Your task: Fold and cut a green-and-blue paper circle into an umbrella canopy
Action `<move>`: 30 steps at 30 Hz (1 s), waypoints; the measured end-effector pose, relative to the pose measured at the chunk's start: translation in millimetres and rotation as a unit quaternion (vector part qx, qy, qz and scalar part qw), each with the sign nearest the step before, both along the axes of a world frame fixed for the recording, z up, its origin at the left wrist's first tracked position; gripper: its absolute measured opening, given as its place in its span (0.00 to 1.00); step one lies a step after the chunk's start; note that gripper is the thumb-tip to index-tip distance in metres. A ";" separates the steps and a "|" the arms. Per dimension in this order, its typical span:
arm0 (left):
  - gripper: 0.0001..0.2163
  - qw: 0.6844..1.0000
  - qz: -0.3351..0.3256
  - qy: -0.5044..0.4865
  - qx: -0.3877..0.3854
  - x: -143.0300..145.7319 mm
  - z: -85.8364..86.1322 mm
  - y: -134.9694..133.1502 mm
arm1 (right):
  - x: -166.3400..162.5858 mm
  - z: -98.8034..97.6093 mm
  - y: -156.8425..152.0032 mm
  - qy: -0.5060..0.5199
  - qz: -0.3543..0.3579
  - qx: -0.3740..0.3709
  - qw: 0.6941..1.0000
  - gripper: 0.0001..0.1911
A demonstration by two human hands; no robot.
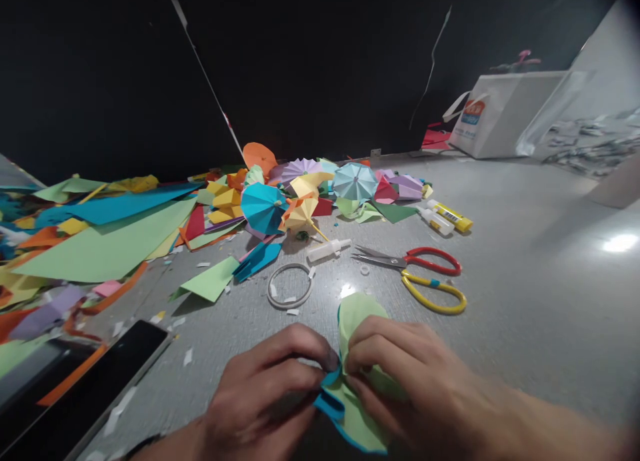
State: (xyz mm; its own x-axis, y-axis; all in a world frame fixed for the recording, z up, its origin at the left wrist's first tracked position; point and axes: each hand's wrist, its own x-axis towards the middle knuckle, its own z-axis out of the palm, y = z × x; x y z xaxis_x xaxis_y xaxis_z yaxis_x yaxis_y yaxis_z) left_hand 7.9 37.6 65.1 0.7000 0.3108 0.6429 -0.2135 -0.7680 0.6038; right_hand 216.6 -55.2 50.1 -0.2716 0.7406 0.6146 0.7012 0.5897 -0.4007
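Both my hands meet low in the middle of the view over a grey table (525, 261). My left hand (265, 387) pinches the edge of a folded paper piece (357, 314), light green with a blue underside. My right hand (400, 374) has its fingers closed on the same paper from the right. Just beyond the paper lie scissors (425, 277) with one red and one yellow handle, a white ring (290, 285) and a small white glue bottle (327, 249).
Several finished paper umbrellas (264, 206) and folded scraps are piled at the back centre. Large coloured sheets (105, 244) cover the left side. A dark phone (100, 387) lies at the near left. Glue sticks (445, 215) and a white bag (505, 111) are at the right.
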 end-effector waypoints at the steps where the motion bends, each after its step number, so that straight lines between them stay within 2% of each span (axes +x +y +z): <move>1: 0.05 1.000 -0.004 0.002 -0.002 0.5 0.6 0.7 | 1.7 2.3 0.1 -0.002 0.010 -0.017 1.000 0.03; 7: 0.04 1.000 -0.005 0.005 -0.023 1.3 2.2 2.2 | 6.3 11.5 -1.4 -0.015 0.028 -0.063 0.997 0.03; 14: 0.02 0.999 -0.023 0.016 -0.020 -4.0 0.1 -0.1 | -0.2 5.4 -0.1 -0.028 0.032 -0.005 0.999 0.05; 22: 0.05 0.999 -0.029 0.028 -0.026 -5.3 0.5 1.7 | 0.4 12.0 -1.6 -0.047 0.041 0.006 0.998 0.09; 26: 0.04 0.999 -0.035 0.021 -0.024 -5.7 0.8 2.5 | -0.4 10.9 -1.7 -0.019 0.025 0.030 0.999 0.04; 30: 0.02 0.999 -0.043 0.022 -0.020 -6.0 2.0 1.6 | -0.9 10.0 -0.2 -0.016 0.019 0.018 1.000 0.06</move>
